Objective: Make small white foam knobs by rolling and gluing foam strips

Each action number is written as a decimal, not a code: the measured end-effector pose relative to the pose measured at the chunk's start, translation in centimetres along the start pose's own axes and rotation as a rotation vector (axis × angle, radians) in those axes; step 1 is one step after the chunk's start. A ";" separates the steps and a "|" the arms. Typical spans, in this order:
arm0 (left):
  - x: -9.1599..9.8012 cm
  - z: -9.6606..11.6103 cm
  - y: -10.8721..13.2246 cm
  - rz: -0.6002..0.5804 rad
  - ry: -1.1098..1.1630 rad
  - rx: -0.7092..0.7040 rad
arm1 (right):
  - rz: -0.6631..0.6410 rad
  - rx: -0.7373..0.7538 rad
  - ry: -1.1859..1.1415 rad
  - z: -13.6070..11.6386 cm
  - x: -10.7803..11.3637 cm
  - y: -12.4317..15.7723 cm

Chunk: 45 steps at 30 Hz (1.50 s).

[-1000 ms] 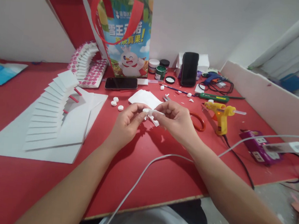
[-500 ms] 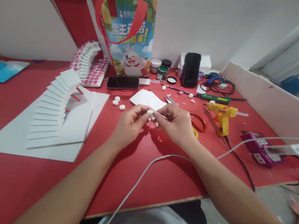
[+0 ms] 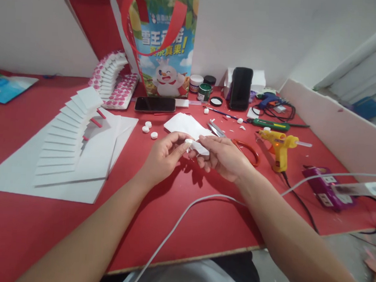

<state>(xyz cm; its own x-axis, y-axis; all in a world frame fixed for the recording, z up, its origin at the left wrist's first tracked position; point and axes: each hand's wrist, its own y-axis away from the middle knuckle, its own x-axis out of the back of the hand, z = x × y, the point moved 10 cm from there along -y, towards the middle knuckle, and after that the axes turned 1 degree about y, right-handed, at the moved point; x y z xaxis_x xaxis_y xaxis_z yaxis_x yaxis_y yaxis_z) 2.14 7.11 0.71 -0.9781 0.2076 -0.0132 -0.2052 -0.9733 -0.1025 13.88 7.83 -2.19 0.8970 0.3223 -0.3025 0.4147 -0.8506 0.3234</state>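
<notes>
A small white foam piece point(image 3: 196, 146) is shown held above the red table point(image 3: 202, 219), pinched between the fingertips of the left hand point(image 3: 165, 156) and the right hand point(image 3: 224, 157). The piece is irregular in outline, with a small rounded white cap at its left end, gripped by the left thumb and forefinger; its flatter, wider part is closed upon by the right fingers. Both hands are closed on the piece and meet just in front of a sheet of white paper point(image 3: 184, 124). Scissors with red handles point(image 3: 239, 145) lie just behind the right hand, and a yellow glue gun point(image 3: 279, 146) stands to its right. Compared with half a second earlier, the right hand is lowered and turned slightly palm-up, so that more of the scissor blades is exposed; the piece is kept at nearly the same spot.
</notes>
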 end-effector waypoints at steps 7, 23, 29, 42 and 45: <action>0.0 0.4 0.0 0.011 -0.072 -0.034 | -0.050 -0.065 -0.107 0.4 -0.6 0.3; 0.7 -2.5 -0.1 0.087 0.218 0.149 | 0.273 0.768 0.853 -6.7 -1.0 3.2; 0.3 -3.5 -0.1 0.091 0.376 0.229 | 0.180 0.985 1.232 -6.3 -3.8 4.2; 0.1 -2.0 0.2 0.063 0.194 0.142 | 0.352 0.809 0.922 -6.0 -1.1 2.8; 0.0 -1.2 0.2 0.039 0.157 0.098 | 0.355 0.676 0.786 -5.2 0.2 1.9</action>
<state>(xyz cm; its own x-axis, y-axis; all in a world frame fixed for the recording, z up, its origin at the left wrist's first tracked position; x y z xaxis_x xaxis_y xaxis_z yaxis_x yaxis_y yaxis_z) 2.18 7.06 -0.52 -0.9696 0.1743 -0.1715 -0.1766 -0.9843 -0.0015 15.67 8.43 2.98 0.8958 -0.0156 0.4443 0.1588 -0.9222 -0.3526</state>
